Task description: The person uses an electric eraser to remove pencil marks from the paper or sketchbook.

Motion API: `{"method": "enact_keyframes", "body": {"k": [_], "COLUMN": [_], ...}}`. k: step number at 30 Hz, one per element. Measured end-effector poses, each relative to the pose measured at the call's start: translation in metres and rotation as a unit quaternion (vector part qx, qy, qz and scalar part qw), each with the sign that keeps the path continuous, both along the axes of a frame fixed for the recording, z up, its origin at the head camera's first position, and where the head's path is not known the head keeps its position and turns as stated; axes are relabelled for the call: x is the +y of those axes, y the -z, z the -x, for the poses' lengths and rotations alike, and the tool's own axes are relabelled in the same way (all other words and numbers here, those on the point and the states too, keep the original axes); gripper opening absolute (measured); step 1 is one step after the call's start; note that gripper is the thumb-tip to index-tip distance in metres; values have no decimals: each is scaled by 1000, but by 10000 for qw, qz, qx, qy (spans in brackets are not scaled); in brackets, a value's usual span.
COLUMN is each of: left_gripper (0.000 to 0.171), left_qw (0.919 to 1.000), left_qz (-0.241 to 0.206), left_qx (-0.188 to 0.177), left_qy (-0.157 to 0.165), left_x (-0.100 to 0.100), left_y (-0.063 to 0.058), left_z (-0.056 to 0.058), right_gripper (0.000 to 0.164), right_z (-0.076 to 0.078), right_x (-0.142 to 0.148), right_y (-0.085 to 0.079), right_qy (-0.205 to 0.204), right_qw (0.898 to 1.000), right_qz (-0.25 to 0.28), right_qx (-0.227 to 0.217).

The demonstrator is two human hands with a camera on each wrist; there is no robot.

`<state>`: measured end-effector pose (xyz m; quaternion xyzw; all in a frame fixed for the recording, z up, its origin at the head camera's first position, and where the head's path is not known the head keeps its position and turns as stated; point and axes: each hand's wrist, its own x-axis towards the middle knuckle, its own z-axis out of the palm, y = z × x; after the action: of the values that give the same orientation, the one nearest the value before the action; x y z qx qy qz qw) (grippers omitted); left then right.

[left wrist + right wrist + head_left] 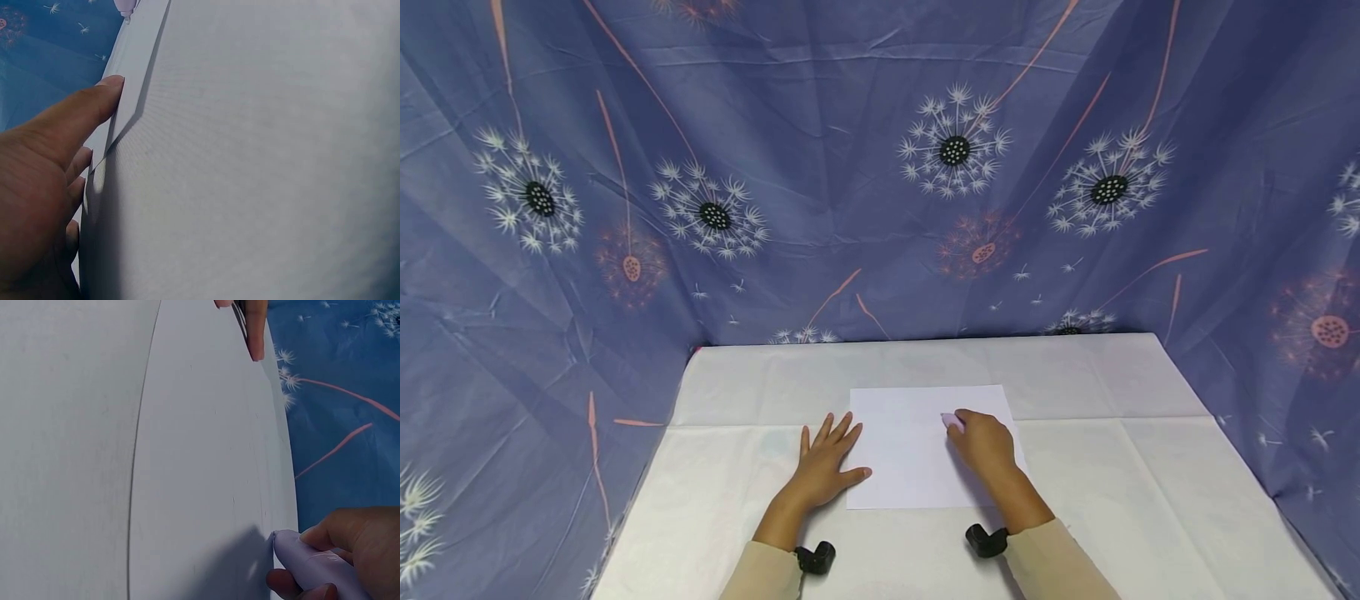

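Note:
A white sheet of paper [902,450] lies on the white-covered table. My left hand [822,468] rests with spread fingers at the sheet's left edge, the thumb over its lower left part. My right hand [988,444] is above the sheet's right side and grips a chunky, smooth lavender tool [315,565] with a rounded nose and small narrow tip. In the right wrist view that tip meets the paper, and faint thin marks run along the sheet. The left wrist view shows the tool's nose [125,6] at the top; its exact kind I cannot tell.
The white tablecloth [1097,475] has fold creases and extends around the sheet. Behind and beside the table hangs a blue curtain [835,167] with a dandelion print. Each wrist wears a small black camera [816,558] below the hand.

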<state>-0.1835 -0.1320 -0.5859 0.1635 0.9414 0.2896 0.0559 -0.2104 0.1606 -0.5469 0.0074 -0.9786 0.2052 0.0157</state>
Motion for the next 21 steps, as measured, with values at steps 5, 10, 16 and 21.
{"method": "enact_keyframes", "body": {"k": [5,10,16,21], "left_gripper": [77,76,76,76], "left_qw": [10000,10000,10000,10000], "left_qz": [1,0,14,-6], "left_qx": [-9,-21,-4,-20], "left_qy": [12,14,14,11], "left_x": [0,0,0,0], "left_y": [-1,-3,-4,-4], "left_z": [0,-1,-1,-1], "right_gripper": [37,36,38,37], "right_z": [1,1,2,1], "right_x": [6,10,12,11], "right_y": [-1,-3,-4,-3], "right_qy": [15,-15,64,20], "right_qw": [10000,10000,10000,10000], "right_qz": [-24,-10,32,54], "right_qx": [-3,-12,-63,-13]}}
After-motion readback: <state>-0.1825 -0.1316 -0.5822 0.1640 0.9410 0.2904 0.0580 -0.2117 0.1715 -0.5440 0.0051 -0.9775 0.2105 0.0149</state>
